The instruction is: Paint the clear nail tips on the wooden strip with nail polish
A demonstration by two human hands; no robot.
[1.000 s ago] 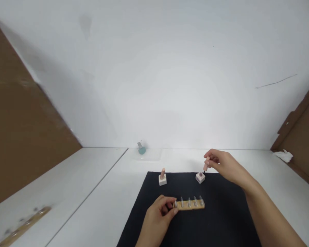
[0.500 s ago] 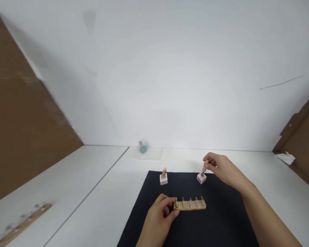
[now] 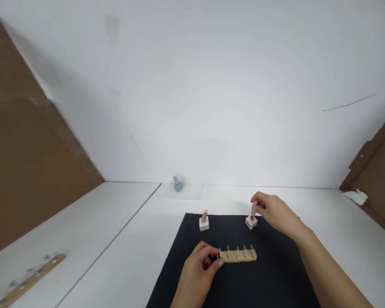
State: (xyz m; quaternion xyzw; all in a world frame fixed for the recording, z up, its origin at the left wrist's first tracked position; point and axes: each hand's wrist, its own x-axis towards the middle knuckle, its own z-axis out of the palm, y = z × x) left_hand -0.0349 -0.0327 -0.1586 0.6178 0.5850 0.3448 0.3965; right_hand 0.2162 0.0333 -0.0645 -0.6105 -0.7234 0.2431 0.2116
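My left hand (image 3: 196, 273) grips the left end of a wooden strip (image 3: 239, 256) on the black mat (image 3: 269, 282), its fingertips by the first of several clear false nail tips standing in a row. My right hand (image 3: 273, 212) pinches a pale pink brush cap (image 3: 253, 210) just above a square white nail polish bottle (image 3: 251, 222). The brush tip is hidden at the bottle's mouth. A similar bottle (image 3: 204, 223), closed with a pink cap, stands to the left on the mat.
A teal polish bottle (image 3: 178, 186) stands on a clear plate (image 3: 192, 192) at the back of the white table (image 3: 115, 218). A wooden strip (image 3: 28, 280) lies at the lower left. Cardboard sheets (image 3: 22, 141) flank the table; a white tissue (image 3: 355, 196) lies at right.
My right hand has lowered the brush cap from above the bottle to its mouth. My left hand stays on the strip, and the view has shifted slightly.
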